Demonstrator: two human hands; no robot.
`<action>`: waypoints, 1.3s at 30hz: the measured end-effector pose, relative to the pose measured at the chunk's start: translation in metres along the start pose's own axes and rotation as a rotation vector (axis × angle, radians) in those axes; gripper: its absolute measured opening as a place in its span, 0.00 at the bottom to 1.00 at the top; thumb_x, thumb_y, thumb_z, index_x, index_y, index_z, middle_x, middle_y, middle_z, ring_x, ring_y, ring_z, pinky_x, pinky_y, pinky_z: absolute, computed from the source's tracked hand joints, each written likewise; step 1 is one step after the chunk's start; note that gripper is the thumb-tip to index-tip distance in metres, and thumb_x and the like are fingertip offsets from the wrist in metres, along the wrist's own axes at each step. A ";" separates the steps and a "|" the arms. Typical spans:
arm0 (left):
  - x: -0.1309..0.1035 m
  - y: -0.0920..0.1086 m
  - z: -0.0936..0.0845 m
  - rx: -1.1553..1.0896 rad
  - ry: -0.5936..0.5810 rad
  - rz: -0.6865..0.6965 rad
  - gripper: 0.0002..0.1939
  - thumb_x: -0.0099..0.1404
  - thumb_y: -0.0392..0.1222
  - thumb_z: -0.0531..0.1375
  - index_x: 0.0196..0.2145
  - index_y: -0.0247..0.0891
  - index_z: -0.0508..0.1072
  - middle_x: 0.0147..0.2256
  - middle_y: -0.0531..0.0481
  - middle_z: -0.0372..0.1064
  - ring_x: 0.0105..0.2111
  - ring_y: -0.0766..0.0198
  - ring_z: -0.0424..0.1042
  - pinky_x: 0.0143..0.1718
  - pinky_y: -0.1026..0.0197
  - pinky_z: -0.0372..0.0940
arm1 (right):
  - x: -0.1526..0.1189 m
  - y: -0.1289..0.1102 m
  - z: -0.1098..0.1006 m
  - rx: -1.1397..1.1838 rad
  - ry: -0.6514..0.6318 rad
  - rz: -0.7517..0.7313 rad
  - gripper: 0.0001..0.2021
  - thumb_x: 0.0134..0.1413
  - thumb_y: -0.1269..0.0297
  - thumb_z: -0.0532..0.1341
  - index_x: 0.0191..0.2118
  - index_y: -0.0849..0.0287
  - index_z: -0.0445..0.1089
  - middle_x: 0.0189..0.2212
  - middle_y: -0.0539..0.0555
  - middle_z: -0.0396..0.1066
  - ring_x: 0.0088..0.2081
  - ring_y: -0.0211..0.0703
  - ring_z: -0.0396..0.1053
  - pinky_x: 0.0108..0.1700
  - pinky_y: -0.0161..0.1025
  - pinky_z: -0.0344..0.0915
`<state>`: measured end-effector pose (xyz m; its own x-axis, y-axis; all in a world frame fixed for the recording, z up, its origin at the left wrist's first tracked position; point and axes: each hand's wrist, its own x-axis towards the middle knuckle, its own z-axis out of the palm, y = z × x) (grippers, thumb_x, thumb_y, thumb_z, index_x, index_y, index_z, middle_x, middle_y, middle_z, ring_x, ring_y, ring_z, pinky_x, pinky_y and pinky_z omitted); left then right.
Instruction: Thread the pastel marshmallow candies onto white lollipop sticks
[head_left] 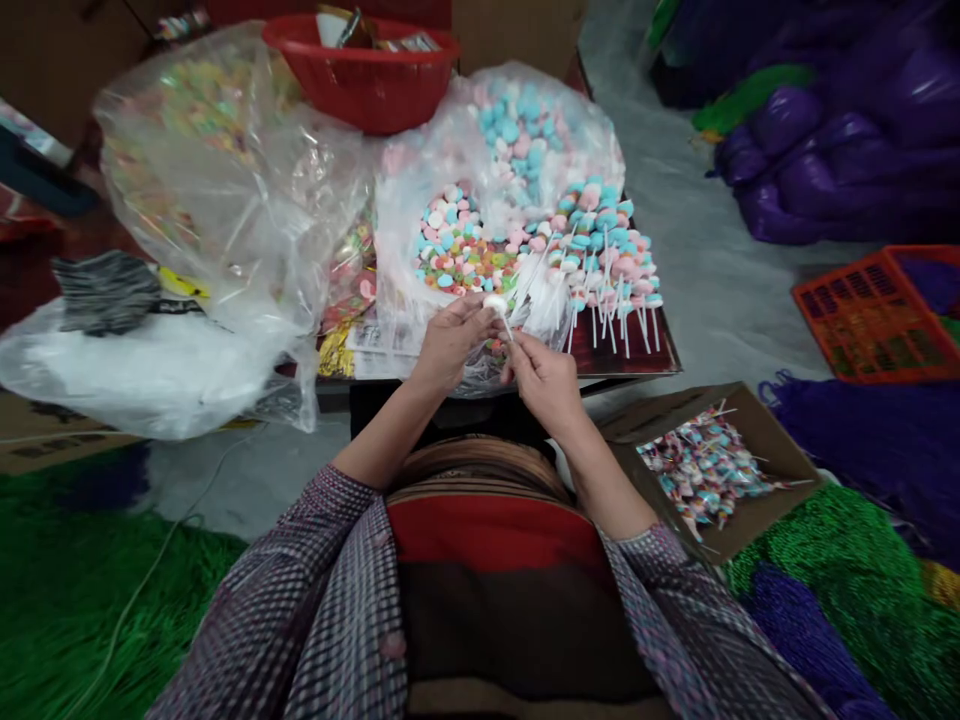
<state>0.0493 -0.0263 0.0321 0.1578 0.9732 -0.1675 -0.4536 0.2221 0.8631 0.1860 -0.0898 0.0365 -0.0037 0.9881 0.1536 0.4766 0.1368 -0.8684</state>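
Observation:
Between my two hands, near the table's front edge, is a white round marshmallow (494, 301) with a thin white stick (508, 330) running down from it. My left hand (459, 338) is closed, its fingertips pinching the marshmallow. Lower and to the right, my right hand (541, 372) pinches the stick. Just beyond lie loose pink, white and blue marshmallows (451, 218) with small coloured gummy candies (469, 268) in an opened plastic bag. Finished-looking marshmallow sticks (611, 250) are piled at the table's right corner, their white sticks pointing toward me.
A red basin (367, 85) stands at the back. Large clear bags of candy (202, 150) fill the left. A cardboard box (776, 440) of wrapped candy sticks sits on the floor at right, near an orange crate (877, 315) and green and purple strands (847, 560).

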 end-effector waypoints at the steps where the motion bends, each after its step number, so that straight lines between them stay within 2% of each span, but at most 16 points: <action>1: 0.000 0.000 0.000 -0.017 0.006 -0.001 0.08 0.60 0.33 0.66 0.38 0.38 0.74 0.29 0.58 0.75 0.29 0.73 0.76 0.35 0.68 0.71 | 0.001 0.000 0.000 -0.034 -0.005 -0.013 0.17 0.69 0.55 0.54 0.45 0.55 0.79 0.19 0.48 0.71 0.23 0.40 0.69 0.36 0.38 0.67; 7: 0.000 0.002 -0.006 0.045 0.040 0.063 0.09 0.61 0.35 0.66 0.40 0.37 0.76 0.27 0.59 0.76 0.28 0.72 0.76 0.36 0.67 0.71 | 0.005 -0.003 0.001 -0.172 -0.035 -0.020 0.16 0.67 0.56 0.53 0.42 0.54 0.77 0.18 0.49 0.69 0.24 0.43 0.70 0.36 0.38 0.64; 12: -0.010 0.004 -0.024 0.493 0.089 0.284 0.15 0.61 0.42 0.67 0.46 0.38 0.80 0.35 0.52 0.83 0.34 0.65 0.79 0.42 0.63 0.71 | 0.006 -0.016 -0.002 -0.037 -0.150 0.049 0.17 0.66 0.56 0.54 0.27 0.53 0.69 0.14 0.48 0.66 0.20 0.40 0.64 0.31 0.37 0.61; 16: -0.023 0.005 -0.036 0.723 0.073 0.378 0.17 0.66 0.49 0.62 0.47 0.37 0.81 0.42 0.45 0.84 0.42 0.58 0.82 0.47 0.58 0.72 | 0.006 -0.021 -0.002 0.176 -0.262 0.212 0.23 0.63 0.46 0.57 0.20 0.53 0.61 0.12 0.46 0.62 0.14 0.35 0.54 0.20 0.35 0.51; 20: -0.030 0.005 -0.039 0.794 0.106 0.399 0.17 0.67 0.49 0.59 0.47 0.39 0.81 0.39 0.47 0.84 0.38 0.58 0.82 0.44 0.58 0.74 | 0.010 -0.020 0.008 0.345 -0.279 0.313 0.22 0.55 0.40 0.59 0.24 0.54 0.64 0.11 0.43 0.57 0.11 0.32 0.49 0.16 0.33 0.41; 22: -0.032 0.006 -0.039 0.847 0.126 0.420 0.16 0.68 0.49 0.59 0.46 0.40 0.81 0.35 0.48 0.83 0.35 0.57 0.82 0.42 0.57 0.75 | 0.012 -0.019 0.017 0.402 -0.275 0.337 0.22 0.52 0.38 0.59 0.28 0.54 0.67 0.10 0.42 0.56 0.11 0.33 0.48 0.15 0.34 0.41; 26: -0.030 0.012 -0.037 0.893 0.143 0.500 0.15 0.68 0.47 0.59 0.47 0.42 0.81 0.39 0.49 0.84 0.38 0.56 0.83 0.43 0.57 0.76 | 0.017 -0.015 0.029 0.445 -0.237 0.307 0.21 0.55 0.39 0.57 0.29 0.54 0.67 0.11 0.42 0.58 0.11 0.34 0.49 0.16 0.34 0.44; 31: -0.018 0.017 -0.033 0.934 0.198 0.536 0.13 0.68 0.49 0.60 0.45 0.45 0.81 0.39 0.51 0.84 0.39 0.56 0.83 0.44 0.56 0.78 | 0.010 -0.005 0.018 0.397 -0.261 0.111 0.18 0.61 0.45 0.57 0.31 0.53 0.70 0.19 0.47 0.68 0.17 0.36 0.58 0.22 0.35 0.54; 33: -0.015 0.014 -0.030 1.013 0.219 0.556 0.12 0.67 0.49 0.61 0.44 0.47 0.81 0.39 0.51 0.85 0.39 0.55 0.83 0.45 0.54 0.78 | 0.004 0.001 0.011 0.371 -0.248 0.086 0.18 0.63 0.47 0.56 0.28 0.53 0.69 0.19 0.48 0.69 0.19 0.37 0.59 0.25 0.36 0.56; 35: -0.014 0.009 -0.028 1.112 0.206 0.591 0.13 0.66 0.47 0.60 0.45 0.46 0.82 0.43 0.48 0.84 0.42 0.53 0.83 0.48 0.52 0.77 | 0.000 0.007 0.007 0.378 -0.211 0.138 0.22 0.64 0.46 0.55 0.24 0.53 0.67 0.16 0.48 0.64 0.19 0.37 0.57 0.25 0.36 0.54; 36: -0.014 0.006 -0.027 1.156 0.194 0.590 0.14 0.67 0.47 0.59 0.46 0.44 0.82 0.43 0.46 0.84 0.44 0.52 0.83 0.48 0.52 0.77 | -0.001 0.010 0.007 0.395 -0.218 0.180 0.22 0.64 0.45 0.55 0.25 0.54 0.68 0.15 0.47 0.63 0.19 0.37 0.57 0.24 0.36 0.53; 39: -0.013 -0.003 -0.030 1.210 0.151 0.622 0.18 0.69 0.47 0.57 0.48 0.38 0.81 0.45 0.39 0.84 0.42 0.53 0.83 0.48 0.52 0.76 | 0.001 0.019 0.013 0.497 -0.236 0.278 0.23 0.60 0.40 0.57 0.36 0.56 0.74 0.15 0.44 0.61 0.17 0.34 0.52 0.21 0.34 0.49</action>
<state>0.0221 -0.0377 0.0171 0.0799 0.9065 0.4146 0.6414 -0.3652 0.6748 0.1840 -0.0850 0.0139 -0.1594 0.9726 -0.1691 0.0209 -0.1679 -0.9856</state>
